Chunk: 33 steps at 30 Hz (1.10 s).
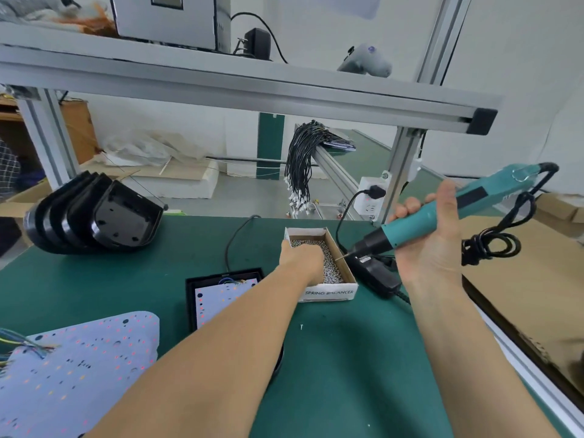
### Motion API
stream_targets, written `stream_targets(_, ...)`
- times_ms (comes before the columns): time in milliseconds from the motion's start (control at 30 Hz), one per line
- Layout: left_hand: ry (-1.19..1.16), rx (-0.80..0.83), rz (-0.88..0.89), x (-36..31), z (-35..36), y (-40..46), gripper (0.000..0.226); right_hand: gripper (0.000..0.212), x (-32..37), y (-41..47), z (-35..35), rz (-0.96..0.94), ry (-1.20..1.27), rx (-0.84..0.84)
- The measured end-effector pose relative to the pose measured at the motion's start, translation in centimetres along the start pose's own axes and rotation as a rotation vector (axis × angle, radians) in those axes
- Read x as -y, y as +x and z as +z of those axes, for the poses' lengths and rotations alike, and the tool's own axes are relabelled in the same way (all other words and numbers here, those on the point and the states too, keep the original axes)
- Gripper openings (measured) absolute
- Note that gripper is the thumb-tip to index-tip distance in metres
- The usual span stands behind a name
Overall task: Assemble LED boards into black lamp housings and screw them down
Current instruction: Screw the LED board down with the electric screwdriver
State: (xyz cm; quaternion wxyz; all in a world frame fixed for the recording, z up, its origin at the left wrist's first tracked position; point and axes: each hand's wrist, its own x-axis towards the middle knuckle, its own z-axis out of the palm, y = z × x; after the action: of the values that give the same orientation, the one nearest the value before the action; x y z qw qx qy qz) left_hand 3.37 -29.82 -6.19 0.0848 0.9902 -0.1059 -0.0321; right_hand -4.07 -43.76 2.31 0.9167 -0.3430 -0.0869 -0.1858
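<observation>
We note the left hand reaching down into a small cardboard box of silver screws at the middle of the green bench mat; the fingers are buried among the screws, so we cannot tell whether they pinch one or lie spread. The right hand is raised to the right of the box, fingers wrapped tight around a teal electric screwdriver, held tilted with its bit pointing down and left, the tip just over the box's right wall. The screwdriver's black cord loops beside the wrist. A black power adapter lies on the mat just right of the box. Left of the box sits a black lamp housing, open side up, with a white LED board lying inside it, coloured wires at its far edge; the left forearm crosses over its near right corner. One loose screw lies on the mat near the box. At the near left we see a stack of further LED boards, wires trailing off the left edge. A nested row of empty black housings lies on its side at the far left of the mat. A bundle of black cables hangs beyond the bench, under the aluminium frame rail.
</observation>
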Motion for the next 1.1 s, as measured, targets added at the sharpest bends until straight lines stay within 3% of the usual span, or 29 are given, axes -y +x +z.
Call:
stream_targets(267,-0.077,-0.122,0.004,0.5,0.8,-0.6,0.021,0.027,0.1,-0.2,-0.5,0.005,-0.012,0.005)
stream_targets(367,-0.236,-0.189,-0.011,0.4,0.5,-1.2,0.014,0.027,0.1,-0.3,-0.3,0.007,-0.017,0.012)
stream_targets(433,-0.514,-0.235,-0.049,0.6,-0.5,-2.0,0.012,0.026,0.2,-0.4,-0.3,-0.003,-0.006,0.019)
stream_targets(567,-1.446,-0.192,-0.112,2.3,-3.2,-5.4,0.014,0.03,0.4,-0.7,0.1,0.011,0.028,0.067)
stream_targets(733,-1.848,-0.088,-0.2,6.5,-4.4,-11.0,0.012,0.053,-1.2,-2.2,2.3,0.089,0.087,0.17)
stream_targets(867,-1.985,-0.091,-0.258,8.6,-4.1,-14.3,0.013,0.054,-3.2,-3.6,4.7,0.141,0.127,0.236)
stream_targets(1100,-1.95,-0.061,-0.252,10.4,-3.3,-16.9,0.012,0.055,-6.2,-5.8,7.9,0.18,0.167,0.299)
